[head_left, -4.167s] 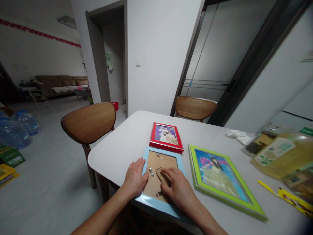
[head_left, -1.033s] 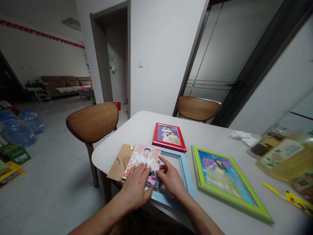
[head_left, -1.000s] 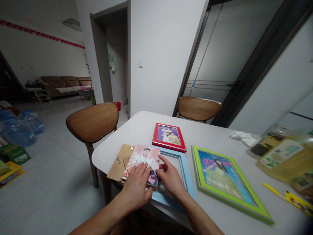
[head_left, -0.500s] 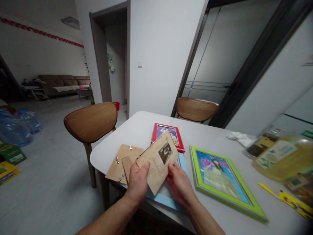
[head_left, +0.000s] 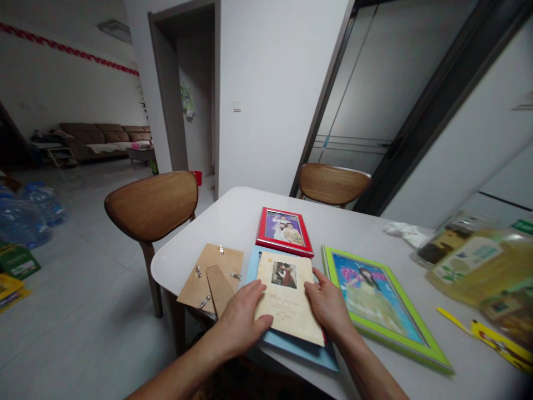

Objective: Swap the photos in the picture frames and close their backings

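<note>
A cream card [head_left: 287, 308] with a small photo and printed text lies low over a light blue picture frame [head_left: 251, 273], covering most of it. My left hand [head_left: 244, 316] holds the card's left edge, thumb and fingertips on its face. At the right edge, my right hand [head_left: 331, 303] grips it with the thumb on top and the other fingers along the side. Left of the blue frame rests a brown backing board [head_left: 200, 283] with metal clips and a stand leg. Just beyond is a red picture frame [head_left: 306, 236] with a wedding photo.
A green picture frame [head_left: 416, 347] lies to the right on the white table [head_left: 233, 214]. A yellow tool [head_left: 497, 341], crumpled tissue [head_left: 403, 233] and a large bottle of yellowish liquid [head_left: 462, 272] are farther right. Wooden chairs [head_left: 154, 205] stand around the table.
The card has turned from a tilt to nearly straight and come down onto the blue frame. My left hand has shifted from gripping its corner to its left edge; the red frame is now uncovered.
</note>
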{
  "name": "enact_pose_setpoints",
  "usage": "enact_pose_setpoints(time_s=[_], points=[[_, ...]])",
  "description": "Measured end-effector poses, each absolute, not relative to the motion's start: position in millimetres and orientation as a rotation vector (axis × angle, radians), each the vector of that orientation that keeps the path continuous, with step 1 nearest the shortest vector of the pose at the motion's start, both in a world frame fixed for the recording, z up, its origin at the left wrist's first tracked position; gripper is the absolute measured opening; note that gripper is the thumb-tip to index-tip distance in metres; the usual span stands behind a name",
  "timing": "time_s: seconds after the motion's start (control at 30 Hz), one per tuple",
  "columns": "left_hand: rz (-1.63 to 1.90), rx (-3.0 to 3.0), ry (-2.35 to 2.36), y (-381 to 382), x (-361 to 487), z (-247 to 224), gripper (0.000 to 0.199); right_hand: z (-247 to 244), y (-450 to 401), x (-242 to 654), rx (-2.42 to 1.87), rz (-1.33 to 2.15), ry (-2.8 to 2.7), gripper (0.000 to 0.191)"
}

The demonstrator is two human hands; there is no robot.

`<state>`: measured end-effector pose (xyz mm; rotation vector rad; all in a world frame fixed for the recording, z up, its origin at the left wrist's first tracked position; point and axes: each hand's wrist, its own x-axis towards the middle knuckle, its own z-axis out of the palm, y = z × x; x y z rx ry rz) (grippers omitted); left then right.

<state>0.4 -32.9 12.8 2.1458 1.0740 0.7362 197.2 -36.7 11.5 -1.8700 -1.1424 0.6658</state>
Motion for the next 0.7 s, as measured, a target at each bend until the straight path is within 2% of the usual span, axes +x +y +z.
enact_pose_setpoints(time_s=[0.17,0.43,0.57,0.7], points=[[0.556,2.336,1.052,-35,1,19,0.045,19,-32,191,-2.033,0.419,-1.416,0.039],[0.458,2.458,1.073,-35,6,21,0.034,8,-39,184,-2.257,-0.255,-1.721,0.037],[0.454,2.502,1.111,-36,11,21,0.032,2,-39,187,-2.253,-0.264,-1.835,0.025],[0.452,2.507,1.11,-40,8,22,0.039,6,-39,185,-2.208,-0.225,-1.823,0.027]])
